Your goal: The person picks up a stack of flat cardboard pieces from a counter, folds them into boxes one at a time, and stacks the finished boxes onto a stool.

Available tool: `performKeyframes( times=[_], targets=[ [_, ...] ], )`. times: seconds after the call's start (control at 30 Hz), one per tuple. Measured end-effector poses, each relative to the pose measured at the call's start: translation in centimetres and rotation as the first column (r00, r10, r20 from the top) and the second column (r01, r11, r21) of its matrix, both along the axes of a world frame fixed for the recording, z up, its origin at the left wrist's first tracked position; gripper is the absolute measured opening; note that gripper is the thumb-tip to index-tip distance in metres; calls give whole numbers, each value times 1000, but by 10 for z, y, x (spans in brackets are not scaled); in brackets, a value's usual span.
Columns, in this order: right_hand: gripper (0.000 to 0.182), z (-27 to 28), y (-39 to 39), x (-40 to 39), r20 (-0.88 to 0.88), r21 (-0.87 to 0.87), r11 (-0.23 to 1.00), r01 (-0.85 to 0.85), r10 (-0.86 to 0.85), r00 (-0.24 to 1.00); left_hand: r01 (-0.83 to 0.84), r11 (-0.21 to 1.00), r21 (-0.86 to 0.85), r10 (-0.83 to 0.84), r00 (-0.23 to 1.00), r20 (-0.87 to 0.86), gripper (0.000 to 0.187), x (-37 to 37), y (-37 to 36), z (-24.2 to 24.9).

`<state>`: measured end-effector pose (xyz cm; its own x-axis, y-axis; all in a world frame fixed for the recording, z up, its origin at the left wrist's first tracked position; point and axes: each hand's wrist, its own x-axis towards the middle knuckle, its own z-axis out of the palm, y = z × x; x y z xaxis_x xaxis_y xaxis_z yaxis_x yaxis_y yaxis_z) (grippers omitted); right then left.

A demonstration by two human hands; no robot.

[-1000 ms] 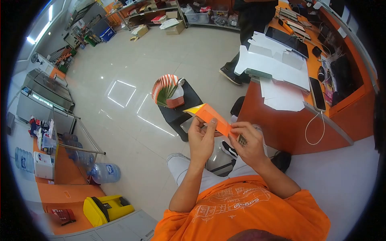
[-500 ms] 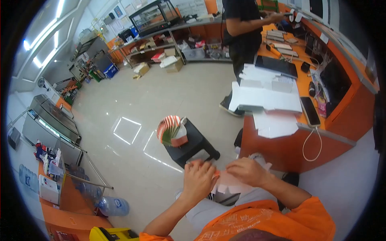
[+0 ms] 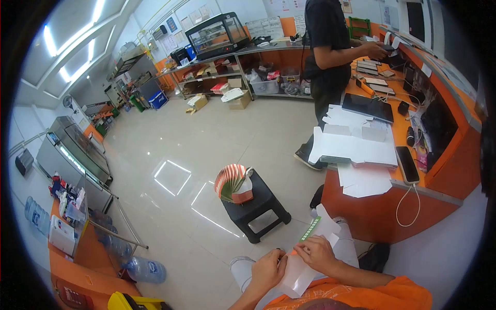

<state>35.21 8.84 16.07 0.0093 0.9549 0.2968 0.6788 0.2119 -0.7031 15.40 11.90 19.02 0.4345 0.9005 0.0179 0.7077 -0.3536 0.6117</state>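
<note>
A white card piece (image 3: pixel 305 268) with a green patterned strip lies across my lap, between my two hands. My left hand (image 3: pixel 268 268) is closed at its left edge, fingers curled. My right hand (image 3: pixel 318 254) pinches the card's upper part, near a small orange spot. On the black stool (image 3: pixel 258 206) in front of me stands a fanned stack of red, white and green folded pieces (image 3: pixel 233 182). Flat white cardboard sheets (image 3: pixel 356 144) are piled on the orange counter to the right.
A person in dark clothes (image 3: pixel 330 57) stands at the orange counter (image 3: pixel 398 111), holding a dark object. A phone (image 3: pixel 408 164) with a white cable lies near the counter's edge. Water bottles (image 3: pixel 145 269) stand at lower left. Boxes (image 3: pixel 239 99) sit by the back shelves.
The view has tilted up. The card now lies lengthwise with its green strip showing, and my hands have shifted lower and closer together. The other person's hand has moved slightly.
</note>
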Motion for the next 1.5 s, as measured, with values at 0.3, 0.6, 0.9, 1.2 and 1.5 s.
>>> performKeyframes(
  times=[0.3, 0.6, 0.9, 1.2, 1.5],
  targets=[
    [22, -37, -10, -30, -653, -424, 893, 150, -416, 634, -289, 921, -262, 363, 880, 306, 27, 12, -18, -44],
    [25, -27, -9, -17, -728, -578, 808, -112, -450, 517, -348, 857, -381, 503, 727, 467, 22, 15, -24, -55],
    [33, -34, -11, -28, -650, -296, 952, -82, -138, 747, -172, 812, -557, 572, 418, 705, 14, 18, -30, -66],
    [29, 9, 14, -19, -780, -293, 933, -209, -107, 616, -98, 931, -352, 358, 442, 822, 10, 24, 6, -10],
    [43, 28, 21, -9, -860, -235, 951, -200, -107, 498, -70, 982, -176, 185, 534, 825, 8, 29, 16, 18]
  ],
)
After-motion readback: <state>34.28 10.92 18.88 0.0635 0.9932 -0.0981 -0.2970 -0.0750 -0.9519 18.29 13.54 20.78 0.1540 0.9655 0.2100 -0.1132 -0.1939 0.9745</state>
